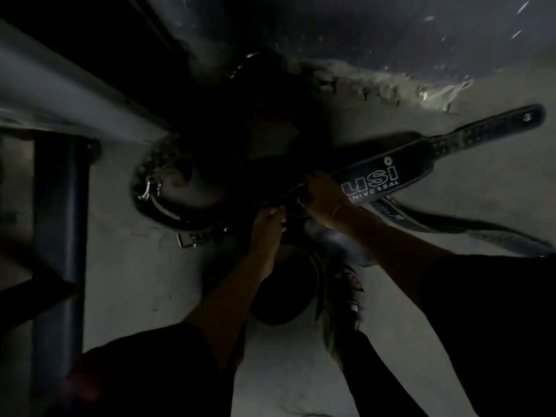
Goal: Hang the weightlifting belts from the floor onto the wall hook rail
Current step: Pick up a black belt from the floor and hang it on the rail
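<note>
From my end the light is poor, but I can make out a heap of belts lying on the pale concrete floor point(129, 281) in the middle of the frame, at the foot of a scuffed wall point(391, 40). The black leather weightlifting belt with white USI UNIVERSAL lettering point(421, 158) lies on top, its narrow studded tongue reaching toward the upper right. The right hand point(320, 191) is at its wide end, just left of the lettering, fingers curled over the belt's edge and gripping it. The left hand point(269, 219), just below and left of it, has its fingers curled round a thin dark strap point(282, 200) in the heap; I cannot tell which belt that strap belongs to. A black belt with a square metal buckle point(186, 240) curves along the left of the pile beside a metal chain with a clip point(149, 188), and a grey belt point(451, 227) stretches toward the lower right. A dark upright metal post point(60, 236) stands at the left edge
</note>
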Action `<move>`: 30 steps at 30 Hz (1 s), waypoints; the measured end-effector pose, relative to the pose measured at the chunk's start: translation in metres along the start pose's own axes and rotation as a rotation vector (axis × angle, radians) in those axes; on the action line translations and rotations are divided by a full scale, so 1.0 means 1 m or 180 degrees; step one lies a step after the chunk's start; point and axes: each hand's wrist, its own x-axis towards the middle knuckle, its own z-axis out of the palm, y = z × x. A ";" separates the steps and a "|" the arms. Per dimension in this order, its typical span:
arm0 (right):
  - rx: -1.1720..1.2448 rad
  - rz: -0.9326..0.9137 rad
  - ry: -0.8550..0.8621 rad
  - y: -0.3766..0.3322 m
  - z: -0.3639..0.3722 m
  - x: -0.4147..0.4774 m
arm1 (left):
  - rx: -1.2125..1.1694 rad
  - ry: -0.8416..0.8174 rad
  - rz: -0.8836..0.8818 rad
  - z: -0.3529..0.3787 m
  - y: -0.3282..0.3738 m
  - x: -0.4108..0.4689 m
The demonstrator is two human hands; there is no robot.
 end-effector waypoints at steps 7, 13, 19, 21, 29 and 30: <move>-0.0984 0.0188 0.0066 0.034 0.042 0.044 | -0.0031 0.0035 -0.0110 0.016 -0.034 0.052; -0.1256 0.0217 0.0317 0.026 0.030 0.034 | -0.0172 0.0036 -0.0193 0.028 -0.033 0.036; -0.0770 0.0154 0.0372 0.007 -0.001 -0.033 | -0.0489 0.0080 -0.0603 0.024 -0.030 -0.030; -0.0675 0.0164 0.0522 -0.007 -0.018 -0.065 | -0.0635 0.0049 -0.0598 0.021 -0.021 -0.062; 0.0128 0.0439 0.0737 -0.082 -0.121 -0.192 | -0.0729 0.0333 -0.0551 0.009 0.054 -0.192; 0.0258 0.0495 0.0830 -0.091 -0.134 -0.208 | -0.0786 0.0277 -0.0511 0.007 0.064 -0.211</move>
